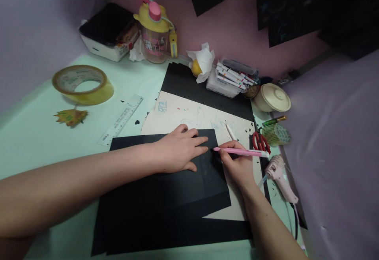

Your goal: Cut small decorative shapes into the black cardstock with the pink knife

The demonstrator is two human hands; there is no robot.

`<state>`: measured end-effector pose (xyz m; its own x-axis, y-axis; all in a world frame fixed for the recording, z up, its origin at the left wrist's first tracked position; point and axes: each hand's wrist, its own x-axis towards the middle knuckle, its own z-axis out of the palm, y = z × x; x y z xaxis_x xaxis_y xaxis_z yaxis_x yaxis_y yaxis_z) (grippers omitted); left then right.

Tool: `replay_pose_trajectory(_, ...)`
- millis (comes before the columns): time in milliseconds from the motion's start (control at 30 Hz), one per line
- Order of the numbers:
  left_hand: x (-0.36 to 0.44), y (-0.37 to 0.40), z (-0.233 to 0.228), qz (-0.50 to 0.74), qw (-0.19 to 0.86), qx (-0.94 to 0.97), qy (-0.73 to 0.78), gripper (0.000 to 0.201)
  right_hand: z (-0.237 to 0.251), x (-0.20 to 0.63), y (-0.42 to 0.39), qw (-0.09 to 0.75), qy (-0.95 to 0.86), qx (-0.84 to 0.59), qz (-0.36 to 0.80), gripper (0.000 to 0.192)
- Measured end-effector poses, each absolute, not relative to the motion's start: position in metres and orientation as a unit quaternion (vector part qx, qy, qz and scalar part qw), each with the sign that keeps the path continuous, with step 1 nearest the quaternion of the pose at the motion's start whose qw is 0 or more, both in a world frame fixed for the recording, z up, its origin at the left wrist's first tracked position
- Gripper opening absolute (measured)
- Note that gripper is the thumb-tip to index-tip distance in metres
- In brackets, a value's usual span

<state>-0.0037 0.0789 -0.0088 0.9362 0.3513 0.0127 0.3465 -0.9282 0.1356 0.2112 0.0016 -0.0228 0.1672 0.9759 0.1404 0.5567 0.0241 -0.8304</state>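
Observation:
My left hand [182, 149] lies flat with fingers spread on a sheet of black paper [154, 191]. In my right hand [238, 165] a pink pen [241, 151] is gripped, its tip pointing left near the black sheet's right edge. Whether the tip touches the paper I cannot tell. Beneath the black sheet is a pale sheet [174, 110] with blue drawn lines, and more black paper [180, 76] shows under that. A white pen [230, 131] lies just beyond my right hand.
Red-handled scissors [261, 141], a hot glue gun [281, 179] with a cord and a tape roll [276, 134] lie at the right. A ruler [121, 120], a leaf [71, 116] and a large tape roll [83, 85] lie left. Behind stand a drink bottle [154, 39] and a marker box [226, 82].

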Motion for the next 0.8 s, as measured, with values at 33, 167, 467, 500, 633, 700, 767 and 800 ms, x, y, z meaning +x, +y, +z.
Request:
replay_pose_trajectory(33,-0.004,0.079,-0.009,0.019,0.066,0.982,0.178,0.057,-0.023,0.211,0.002,0.403,-0.592,-0.649,0.258,0.005)
replay_pose_trajectory(167,-0.004,0.080,-0.009,0.023,0.063,0.982,0.175,0.059,-0.023,0.213,0.000,0.411,-0.591,-0.648,0.248,0.007)
replay_pose_trajectory(467,0.001,0.080,-0.012,0.036,0.013,0.977,0.210,0.063,-0.026,0.209,0.003,0.506,-0.522,-0.663,0.174,0.010)
replay_pose_trajectory(500,0.002,0.079,-0.012,0.037,0.012,0.976,0.212,0.063,-0.025,0.208,0.003,0.507,-0.513,-0.667,0.188,0.012)
replay_pose_trajectory(633,0.003,0.078,-0.013,0.041,0.014,0.976,0.215,0.062,-0.021,0.198,0.004,0.477,-0.493,-0.687,0.237,0.014)
replay_pose_trajectory(700,0.003,0.078,-0.014,0.044,0.017,0.975,0.215,0.061,-0.021,0.194,0.005,0.455,-0.501,-0.699,0.230,0.012)
replay_pose_trajectory(767,0.003,0.079,-0.014,0.048,0.017,0.975,0.215,0.061,-0.022,0.191,0.005,0.446,-0.509,-0.703,0.218,0.012)
replay_pose_trajectory(800,0.003,0.079,-0.014,0.050,0.017,0.975,0.214,0.061,-0.023,0.191,0.005,0.444,-0.511,-0.704,0.213,0.013)
